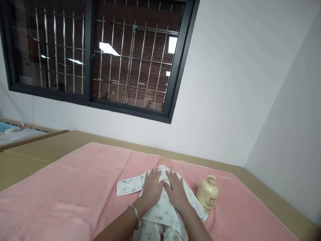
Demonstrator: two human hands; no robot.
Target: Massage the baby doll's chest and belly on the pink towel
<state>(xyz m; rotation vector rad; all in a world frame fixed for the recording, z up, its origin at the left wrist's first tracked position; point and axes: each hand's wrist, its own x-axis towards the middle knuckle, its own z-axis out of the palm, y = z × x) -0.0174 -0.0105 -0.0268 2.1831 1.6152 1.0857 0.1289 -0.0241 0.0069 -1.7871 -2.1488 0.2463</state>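
Observation:
A baby doll (165, 163) in a white printed garment (130, 186) lies on its back on a pink towel (82, 187). My left hand (151, 187) lies flat and open on the doll's chest, a silver bangle on its wrist. My right hand (177, 191) rests flat and open beside it on the garment, fingers spread. Only the top of the doll's head shows beyond my fingers. One sleeve of the garment stretches out to the left.
A cream pump bottle (207, 193) stands upright on the towel just right of the doll. The towel covers a tan mattress (37, 150) set against a white wall under a barred window (95, 53). A wooden cot edge (30, 134) shows at far left.

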